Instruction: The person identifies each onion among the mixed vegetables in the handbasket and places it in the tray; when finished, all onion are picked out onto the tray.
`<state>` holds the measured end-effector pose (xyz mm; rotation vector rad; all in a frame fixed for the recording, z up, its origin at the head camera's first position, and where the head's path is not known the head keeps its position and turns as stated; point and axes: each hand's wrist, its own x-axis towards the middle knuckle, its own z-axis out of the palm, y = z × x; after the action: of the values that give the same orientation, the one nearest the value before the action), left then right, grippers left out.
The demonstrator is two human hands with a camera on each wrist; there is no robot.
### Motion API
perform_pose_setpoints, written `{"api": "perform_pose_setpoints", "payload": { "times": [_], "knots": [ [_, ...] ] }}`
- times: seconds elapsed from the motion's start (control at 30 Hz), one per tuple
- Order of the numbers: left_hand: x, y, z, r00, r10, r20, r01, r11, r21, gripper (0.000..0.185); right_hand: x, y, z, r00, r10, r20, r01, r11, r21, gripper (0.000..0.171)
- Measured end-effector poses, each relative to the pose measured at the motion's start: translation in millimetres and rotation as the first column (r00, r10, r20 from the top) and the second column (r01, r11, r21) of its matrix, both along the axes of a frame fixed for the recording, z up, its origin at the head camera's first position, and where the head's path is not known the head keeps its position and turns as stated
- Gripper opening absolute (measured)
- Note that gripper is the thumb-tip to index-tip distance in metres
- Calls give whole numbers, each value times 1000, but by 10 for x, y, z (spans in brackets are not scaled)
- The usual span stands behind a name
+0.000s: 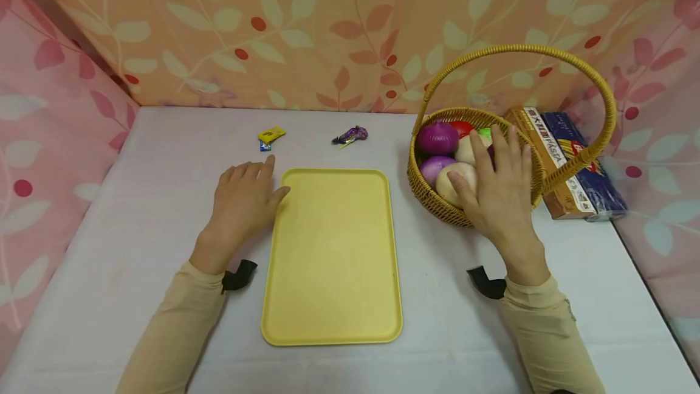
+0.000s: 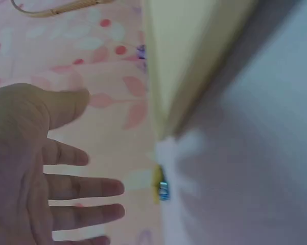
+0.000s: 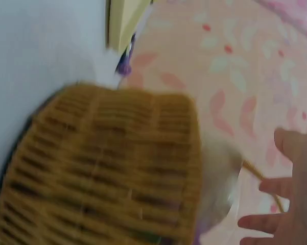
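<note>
My left hand [image 1: 244, 199] is held palm down beside the upper left corner of a yellow tray [image 1: 333, 260], fingers straight and thumb toward the rim; nothing is in it. In the left wrist view the fingers [image 2: 84, 189] are spread apart. Over the wicker basket [image 1: 443, 208] at the right, my right hand [image 1: 505, 193] reaches with extended fingers. A cream-white round vegetable [image 1: 458, 182] lies close by its thumb. Also in the basket are a purple onion [image 1: 438, 138], a lighter purple vegetable [image 1: 435, 169] and a red one [image 1: 462, 128], partly hidden. The right wrist view shows the hand [image 3: 296, 189] holding nothing.
A yellow and blue wrapped candy pair [image 1: 271, 135] and a purple wrapped candy [image 1: 350, 135] lie behind the tray. Right of the basket lean a brown pasta box [image 1: 563, 181] and a blue pasta pack [image 1: 590, 169]. The tall basket handle [image 1: 525, 49] arches above the basket.
</note>
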<state>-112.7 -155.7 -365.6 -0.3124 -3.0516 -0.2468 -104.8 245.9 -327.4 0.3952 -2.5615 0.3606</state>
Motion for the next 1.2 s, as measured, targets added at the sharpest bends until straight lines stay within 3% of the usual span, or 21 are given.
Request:
{"api": "perform_pose_setpoints", "payload": {
  "times": [0.13, 0.27, 0.37, 0.47, 0.57, 0.67, 0.8, 0.93, 1.07, 1.13, 1.2],
  "knots": [
    [-69, -61, -110, 996, 19, 92, -32, 990, 139, 52, -41, 160, 38, 998, -71, 1, 70, 994, -78, 67],
    [-153, -144, -242, 971, 17, 236, -85, 957, 279, 43, -51, 282, 79, 984, -124, 128, 136, 986, -93, 67],
    [-198, -194, -315, 952, -8, 305, -99, 937, 334, 39, -46, 328, 100, 957, -155, 244, 180, 980, -82, 64],
    [-227, -224, -359, 946, -45, 321, -81, 926, 370, 33, -51, 359, 106, 930, -179, 321, 205, 978, -46, 60],
    [-240, -233, -372, 944, -79, 321, -55, 921, 387, 28, -62, 387, 107, 924, -188, 334, 205, 979, -17, 55],
    [-245, -240, -381, 943, -104, 317, -32, 917, 397, 24, -74, 408, 101, 932, -191, 308, 202, 979, -6, 52],
    [-248, -243, -399, 944, -123, 305, -10, 916, 401, 20, -92, 424, 91, 921, -212, 326, 231, 973, -22, 54],
    [-241, -243, -406, 943, -133, 304, -1, 915, 405, 19, -73, 407, 112, 948, -219, 231, 248, 963, -105, 60],
    [-242, -240, -402, 941, -136, 309, -2, 913, 407, 19, 45, 281, 218, 989, -126, 79, 141, 965, -221, 68],
    [-246, -238, -400, 943, -138, 304, 0, 911, 412, 19, 128, 163, 268, 999, -7, 38, 16, 969, -248, 67],
    [-245, -236, -394, 944, -139, 300, 2, 910, 416, 19, 214, 20, 282, 988, 150, 32, -139, 964, -226, 65]
  ]
}}
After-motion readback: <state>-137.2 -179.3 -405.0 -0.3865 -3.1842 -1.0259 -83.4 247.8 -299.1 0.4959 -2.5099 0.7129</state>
